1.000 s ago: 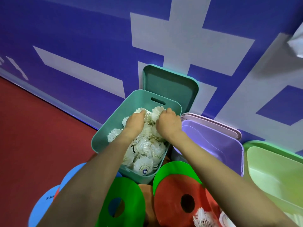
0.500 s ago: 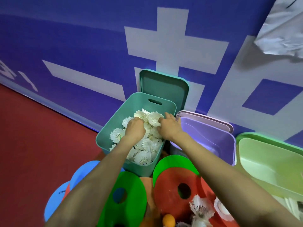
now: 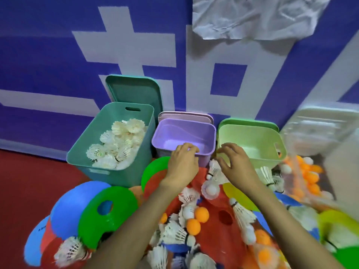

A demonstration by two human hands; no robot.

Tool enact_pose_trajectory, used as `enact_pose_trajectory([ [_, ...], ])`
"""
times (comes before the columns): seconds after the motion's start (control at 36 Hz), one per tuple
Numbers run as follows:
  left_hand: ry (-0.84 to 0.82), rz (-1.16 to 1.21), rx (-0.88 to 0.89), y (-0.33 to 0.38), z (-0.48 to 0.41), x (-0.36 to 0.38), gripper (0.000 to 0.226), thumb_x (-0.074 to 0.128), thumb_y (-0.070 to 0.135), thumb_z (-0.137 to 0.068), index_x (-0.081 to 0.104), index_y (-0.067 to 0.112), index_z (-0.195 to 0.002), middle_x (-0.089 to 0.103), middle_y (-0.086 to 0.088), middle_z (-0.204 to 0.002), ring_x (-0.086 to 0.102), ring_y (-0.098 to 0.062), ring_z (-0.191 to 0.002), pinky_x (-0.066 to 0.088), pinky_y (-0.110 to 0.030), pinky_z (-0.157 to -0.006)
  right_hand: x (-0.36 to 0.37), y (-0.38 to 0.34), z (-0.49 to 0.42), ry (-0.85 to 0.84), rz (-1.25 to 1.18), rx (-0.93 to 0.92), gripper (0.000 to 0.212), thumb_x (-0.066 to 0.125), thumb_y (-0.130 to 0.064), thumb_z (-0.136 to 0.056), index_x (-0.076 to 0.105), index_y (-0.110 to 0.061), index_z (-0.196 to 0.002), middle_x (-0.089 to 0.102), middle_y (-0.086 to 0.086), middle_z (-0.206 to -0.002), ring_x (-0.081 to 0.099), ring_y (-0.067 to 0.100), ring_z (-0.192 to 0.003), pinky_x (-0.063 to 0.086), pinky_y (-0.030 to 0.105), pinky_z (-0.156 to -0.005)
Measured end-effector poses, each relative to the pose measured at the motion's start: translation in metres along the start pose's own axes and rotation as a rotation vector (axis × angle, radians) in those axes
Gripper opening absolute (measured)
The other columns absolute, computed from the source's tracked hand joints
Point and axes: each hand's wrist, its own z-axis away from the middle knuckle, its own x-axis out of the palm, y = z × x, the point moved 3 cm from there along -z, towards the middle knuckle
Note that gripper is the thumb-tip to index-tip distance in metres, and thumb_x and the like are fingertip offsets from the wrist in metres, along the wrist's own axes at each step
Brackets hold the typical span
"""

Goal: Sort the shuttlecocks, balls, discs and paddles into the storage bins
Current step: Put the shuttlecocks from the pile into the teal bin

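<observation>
A teal bin (image 3: 91,150) at the left holds several white shuttlecocks (image 3: 118,144). Beside it stand a purple bin (image 3: 206,133) and a light green bin (image 3: 258,133), both showing bare bottoms. My left hand (image 3: 182,164) hovers over the purple bin's front rim, fingers loosely curled, holding nothing. My right hand (image 3: 235,162) hangs above a shuttlecock (image 3: 215,171) in front of the green bin, fingers spread and empty. Below my arms lies a heap of coloured discs, such as a green disc (image 3: 108,212), with shuttlecocks and an orange ball (image 3: 202,214).
A blue and grey wall (image 3: 58,65) stands right behind the bins. The teal lid (image 3: 134,90) leans on it. A clear bag with orange balls (image 3: 308,177) lies at the right, under a white container (image 3: 320,129). Red floor (image 3: 25,181) stretches to the left.
Both hands have let go of the shuttlecocks in the teal bin and moved right, to the front of the purple and green bins. The view has swung right and down.
</observation>
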Motion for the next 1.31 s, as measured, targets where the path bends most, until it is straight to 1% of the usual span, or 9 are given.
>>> enact_pose_trajectory([
  [0.17,-0.25,-0.061,0.035,0.048,0.013,0.057,0.032,0.049,0.019,-0.092,0.056,0.017,-0.123,0.052,-0.005,-0.127,0.046,-0.026,-0.119,0.039,-0.035,-0.099,-0.023,0.072,0.055,-0.105,0.039,0.206,0.019,0.064,-0.012,-0.086,0.065,-0.004,-0.104,0.06,0.014,-0.108,0.056,0.033,-0.104,0.042,0.037,-0.091],
  [0.36,-0.496,-0.141,0.012,0.059,0.021,0.105,0.041,0.053,0.022,-0.092,0.047,0.017,-0.132,0.042,-0.005,-0.138,0.036,-0.027,-0.129,0.035,-0.038,-0.102,-0.009,0.107,0.084,-0.256,0.048,0.364,0.042,0.058,-0.021,-0.09,0.05,-0.01,-0.129,0.047,0.012,-0.13,0.045,0.028,-0.122,0.038,0.033,-0.099],
  [0.53,-0.541,-0.238,-0.081,0.044,0.016,0.118,0.052,0.058,0.029,-0.087,0.041,0.016,-0.135,0.042,-0.009,-0.137,0.038,-0.031,-0.128,0.036,-0.043,-0.102,0.013,0.098,0.081,-0.331,0.026,0.294,0.046,0.058,-0.027,-0.09,0.048,-0.013,-0.132,0.045,0.01,-0.133,0.041,0.027,-0.125,0.031,0.029,-0.103],
  [0.64,-0.633,-0.214,-0.159,0.027,0.018,0.119,0.059,0.068,0.029,-0.079,0.044,0.013,-0.13,0.05,-0.011,-0.129,0.048,-0.033,-0.119,0.044,-0.04,-0.091,0.031,0.086,0.076,-0.413,0.025,0.229,0.045,0.057,-0.03,-0.091,0.047,-0.013,-0.132,0.046,0.01,-0.131,0.038,0.027,-0.126,0.031,0.029,-0.1],
  [0.72,-0.587,-0.182,-0.16,0.02,0.02,0.118,0.049,0.063,0.023,-0.078,0.048,0.015,-0.124,0.055,-0.009,-0.124,0.054,-0.032,-0.112,0.047,-0.039,-0.085,0.042,0.08,0.073,-0.458,0.019,0.22,0.045,0.056,-0.027,-0.091,0.046,-0.012,-0.132,0.047,0.012,-0.13,0.038,0.027,-0.125,0.032,0.03,-0.099],
  [0.83,-0.515,-0.159,-0.17,0.019,0.019,0.115,0.047,0.06,0.029,-0.082,0.047,0.018,-0.126,0.048,-0.008,-0.125,0.052,-0.033,-0.114,0.043,-0.038,-0.089,0.052,0.076,0.068,-0.496,-0.019,0.218,0.05,0.058,-0.022,-0.09,0.041,-0.013,-0.136,0.046,0.011,-0.132,0.041,0.028,-0.125,0.033,0.03,-0.099],
  [1.06,-0.444,0.089,-0.212,0.018,0.017,0.107,0.041,0.071,0.024,-0.072,0.055,0.014,-0.109,0.047,-0.005,-0.109,0.051,-0.026,-0.104,0.041,-0.03,-0.081,0.067,0.067,0.062,-0.558,-0.234,0.133,0.073,0.062,-0.001,-0.075,0.035,-0.014,-0.141,0.045,0.009,-0.135,0.041,0.025,-0.123,0.032,0.026,-0.1],
  [1.19,-0.369,0.296,-0.188,0.024,0.014,0.092,0.037,0.074,0.019,-0.071,0.059,0.011,-0.104,0.048,0.0,-0.099,0.046,-0.017,-0.096,0.029,-0.022,-0.069,0.061,0.066,0.062,-0.384,-0.488,0.161,0.046,0.072,-0.012,-0.078,0.052,-0.014,-0.12,0.061,0.001,-0.113,0.054,0.015,-0.101,0.041,0.022,-0.082],
  [1.31,-0.384,0.448,-0.203,0.04,0.006,0.084,0.054,0.062,0.031,-0.059,0.058,0.019,-0.111,0.054,0.002,-0.104,0.053,-0.017,-0.096,0.043,-0.026,-0.078,0.041,0.079,0.062,-0.259,-0.511,0.182,0.038,0.074,-0.026,-0.08,0.054,-0.018,-0.111,0.061,-0.004,-0.109,0.056,0.008,-0.098,0.043,0.023,-0.083],
])
